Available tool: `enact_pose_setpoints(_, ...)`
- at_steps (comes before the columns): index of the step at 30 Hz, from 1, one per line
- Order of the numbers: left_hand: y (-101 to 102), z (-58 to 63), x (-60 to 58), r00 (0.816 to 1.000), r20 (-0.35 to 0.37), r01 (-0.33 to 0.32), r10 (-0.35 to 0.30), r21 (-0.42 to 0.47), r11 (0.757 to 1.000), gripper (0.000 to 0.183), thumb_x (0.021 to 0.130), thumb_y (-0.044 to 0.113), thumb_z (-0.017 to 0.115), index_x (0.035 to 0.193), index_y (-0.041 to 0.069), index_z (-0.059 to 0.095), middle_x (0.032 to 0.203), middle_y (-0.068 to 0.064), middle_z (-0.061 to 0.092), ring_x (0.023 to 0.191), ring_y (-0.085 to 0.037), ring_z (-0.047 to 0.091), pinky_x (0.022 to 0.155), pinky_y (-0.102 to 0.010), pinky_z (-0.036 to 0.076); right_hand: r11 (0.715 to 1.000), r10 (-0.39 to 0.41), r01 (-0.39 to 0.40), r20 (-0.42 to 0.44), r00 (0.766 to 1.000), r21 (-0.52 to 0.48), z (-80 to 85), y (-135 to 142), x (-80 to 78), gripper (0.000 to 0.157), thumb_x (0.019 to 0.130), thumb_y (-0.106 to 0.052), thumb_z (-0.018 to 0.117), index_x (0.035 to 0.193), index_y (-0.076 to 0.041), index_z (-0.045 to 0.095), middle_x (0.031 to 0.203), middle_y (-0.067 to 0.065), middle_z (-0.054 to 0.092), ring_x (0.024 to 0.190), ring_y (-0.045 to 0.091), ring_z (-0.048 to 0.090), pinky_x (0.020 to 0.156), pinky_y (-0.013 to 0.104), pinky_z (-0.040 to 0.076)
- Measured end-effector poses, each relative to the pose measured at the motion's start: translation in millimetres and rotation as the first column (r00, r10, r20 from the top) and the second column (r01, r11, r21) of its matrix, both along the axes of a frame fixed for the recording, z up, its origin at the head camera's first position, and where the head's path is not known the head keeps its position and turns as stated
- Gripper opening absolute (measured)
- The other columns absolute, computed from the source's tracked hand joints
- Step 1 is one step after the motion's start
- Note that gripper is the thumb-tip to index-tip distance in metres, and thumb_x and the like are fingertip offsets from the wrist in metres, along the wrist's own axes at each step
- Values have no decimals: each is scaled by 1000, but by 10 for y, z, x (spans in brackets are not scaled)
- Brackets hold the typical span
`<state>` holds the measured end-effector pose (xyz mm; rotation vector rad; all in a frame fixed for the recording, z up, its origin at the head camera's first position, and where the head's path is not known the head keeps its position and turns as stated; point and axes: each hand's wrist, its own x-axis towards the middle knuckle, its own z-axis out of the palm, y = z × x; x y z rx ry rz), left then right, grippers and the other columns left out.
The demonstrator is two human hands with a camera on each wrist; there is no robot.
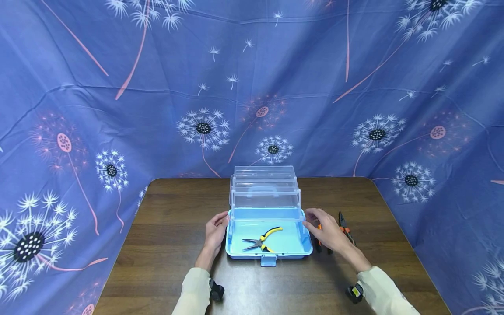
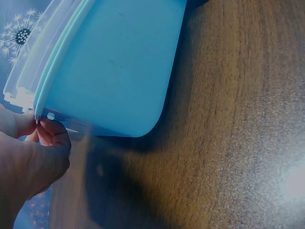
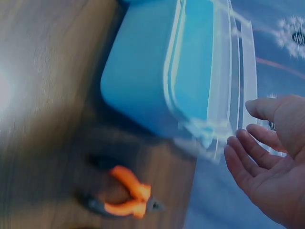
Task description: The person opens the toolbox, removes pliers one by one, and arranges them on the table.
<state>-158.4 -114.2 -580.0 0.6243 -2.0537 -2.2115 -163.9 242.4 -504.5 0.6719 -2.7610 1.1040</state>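
Note:
A light-blue toolbox (image 1: 248, 256) stands with its clear tiered trays (image 1: 264, 186) raised at the back. Inside its bottom lie needle-nose pliers (image 1: 257, 241) with yellow-and-black handles, jaws pointing left. On the left side, my left hand (image 2: 35, 160) pinches the toolbox's edge between thumb and fingers, close to a tray joint. My right hand (image 3: 274, 162) is by the right end of the box and trays, fingers loosely bent and holding nothing. Whether it touches a tray cannot be made out.
Right of the toolbox, orange-handled pliers (image 3: 128, 193) lie on the wooden table (image 1: 169, 249), partly hidden by my right hand in the head view. Another pair of pliers (image 1: 343, 225) with dark jaws lies farther right. A blue dandelion-print cloth (image 1: 315, 87) hangs behind.

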Motion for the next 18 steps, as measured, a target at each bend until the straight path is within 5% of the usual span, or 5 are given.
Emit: enact_pose_setpoints(18,0,-17,-9,1000,-7,-9,9,5,1000,29,101,11,66,127,-2,68,112,-14,71,95,-14,62,77,-20,51,975,219,-217,58,974,-43,-278,-690,178,20,96,-4,70,116,0,67,109,15,69,96,34,68,83,43,58)
